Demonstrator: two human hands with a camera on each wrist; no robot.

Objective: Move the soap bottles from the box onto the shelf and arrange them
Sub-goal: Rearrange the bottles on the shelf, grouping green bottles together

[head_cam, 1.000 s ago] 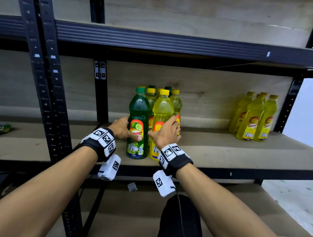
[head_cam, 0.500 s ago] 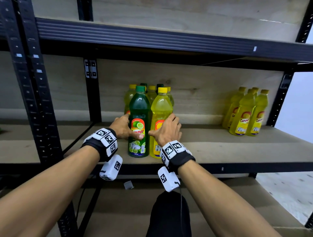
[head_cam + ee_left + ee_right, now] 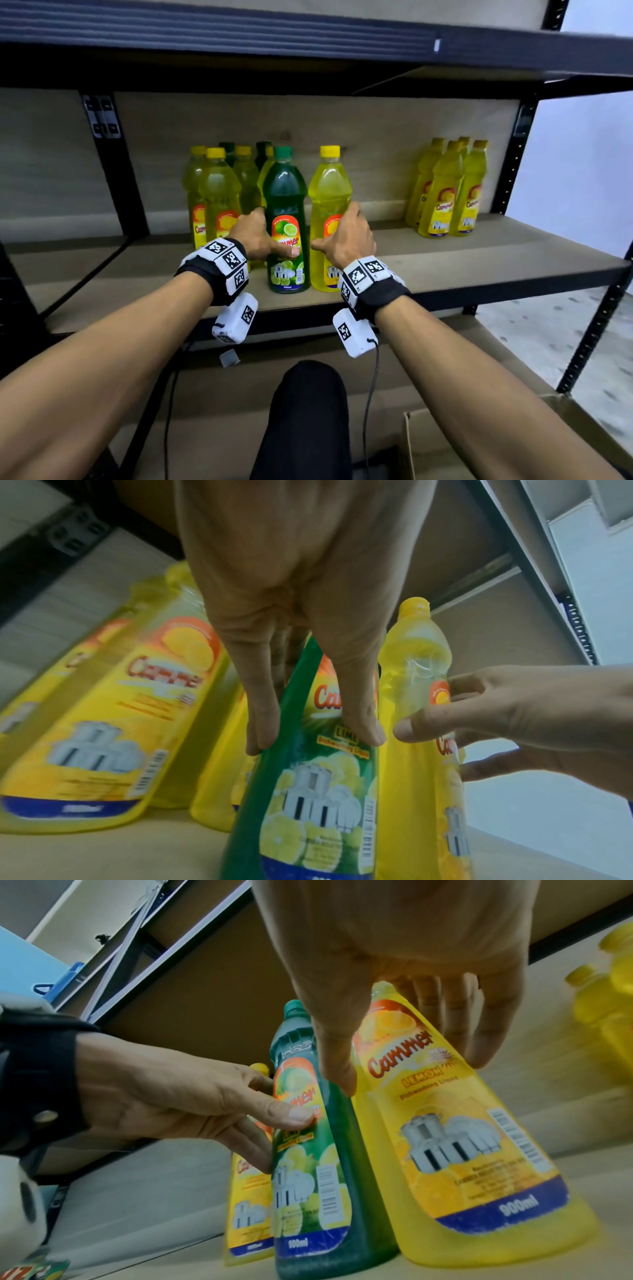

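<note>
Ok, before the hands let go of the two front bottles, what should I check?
1. Green bottle upright on shelf: ok.
2. Yellow bottle upright to its right: ok.
3. Left hand grips green bottle: ok.
4. Right hand grips yellow bottle: ok.
5. Both labels face front: ok.
6. More bottles left in box: cannot tell, its inside is hidden.
</note>
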